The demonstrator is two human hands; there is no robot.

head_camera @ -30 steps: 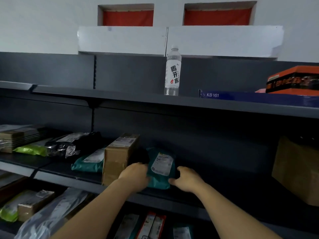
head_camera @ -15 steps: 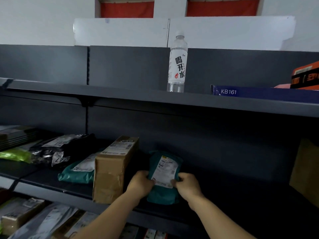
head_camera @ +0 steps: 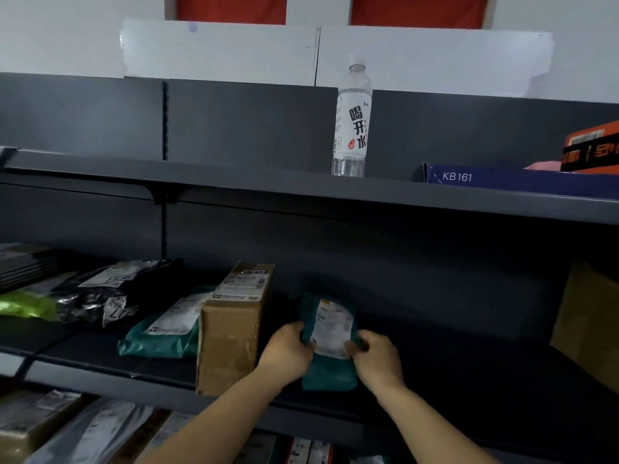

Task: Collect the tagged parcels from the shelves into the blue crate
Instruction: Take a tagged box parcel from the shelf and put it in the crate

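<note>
Left hand [head_camera: 288, 346] and right hand [head_camera: 378, 360] are both gripping 1 teal parcel [head_camera: 330, 370], the fingers [head_camera: 351, 347] of each hand curling round its side edges beside the white label [head_camera: 335, 326]. The parcel is leaning upright on the middle shelf [head_camera: 469, 383], just right of the cardboard box [head_camera: 231, 333]; cannot tell if its bottom edge is resting on the shelf. A 2nd teal parcel [head_camera: 164, 333] is lying flat, touching the box's left side. Further left of the box a black bag [head_camera: 110, 293] with white labels is lying, then a green packet [head_camera: 26, 308]. Above and right of the box a water bottle [head_camera: 351, 125] is standing upright on the upper shelf [head_camera: 234, 182], with a blue KB161 box [head_camera: 502, 182] further right. Well right of the box a brown carton [head_camera: 589, 316] is standing at the frame edge.
</note>
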